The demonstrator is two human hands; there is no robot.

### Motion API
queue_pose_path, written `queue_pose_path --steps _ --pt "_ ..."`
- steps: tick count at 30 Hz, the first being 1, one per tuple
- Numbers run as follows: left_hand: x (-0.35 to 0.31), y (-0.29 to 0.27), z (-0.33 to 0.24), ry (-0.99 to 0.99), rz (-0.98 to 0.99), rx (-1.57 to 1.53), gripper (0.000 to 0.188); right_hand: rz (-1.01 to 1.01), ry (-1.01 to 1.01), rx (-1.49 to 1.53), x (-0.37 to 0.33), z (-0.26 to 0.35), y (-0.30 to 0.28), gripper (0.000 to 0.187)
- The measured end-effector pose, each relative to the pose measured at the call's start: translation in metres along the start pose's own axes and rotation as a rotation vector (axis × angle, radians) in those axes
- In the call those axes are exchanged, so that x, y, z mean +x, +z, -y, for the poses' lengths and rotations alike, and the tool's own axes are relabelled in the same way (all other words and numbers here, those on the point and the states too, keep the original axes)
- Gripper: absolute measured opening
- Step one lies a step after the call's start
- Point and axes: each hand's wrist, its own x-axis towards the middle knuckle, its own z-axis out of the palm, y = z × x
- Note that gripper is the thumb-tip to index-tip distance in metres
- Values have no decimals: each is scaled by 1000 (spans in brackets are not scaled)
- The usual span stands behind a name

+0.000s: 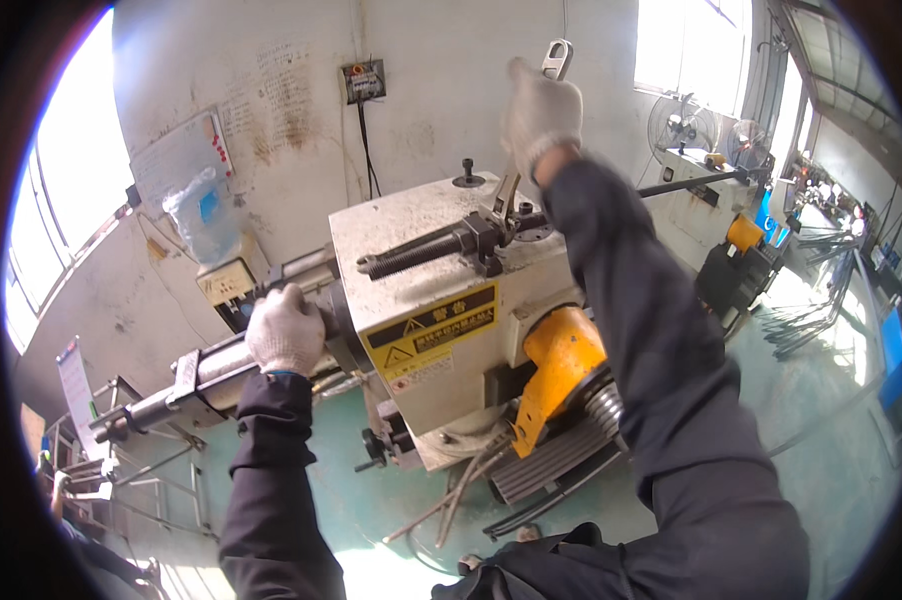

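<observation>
My right hand (543, 115), in a whitish knit glove, is closed round the middle of a metal wrench (508, 188). The wrench's slotted end sticks out above the fist. Its lower jaw sits at a dark nut block (483, 236) on a threaded rod (411, 260), which lies across the top of a cream machine housing (411, 212). My left hand (285, 332), gloved alike, rests over the cylinder (226, 362) at the housing's left side. Its fingers curl over the far side and are partly hidden, so its grip cannot be made out.
An orange guard (563, 350) juts from the housing's near right side, above a ribbed step (551, 465). Bent pipes (461, 490) hang below. A long dark bar (686, 184) runs right. Metal frames (156, 490) and another person's arm (63, 492) are at far left.
</observation>
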Motion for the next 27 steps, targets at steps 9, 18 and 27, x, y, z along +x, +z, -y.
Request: queue_pose_path --steps 9,18,27 --pt "-6 -5 1 46 -92 -96 14 111 534 745 31 10 -28 37" --pt "-8 -4 -1 40 -120 -85 13 1091 -84 383 -50 62 80 24" --pt "-7 -2 0 28 -150 -95 10 1720 -25 21 -78 79 110 59"
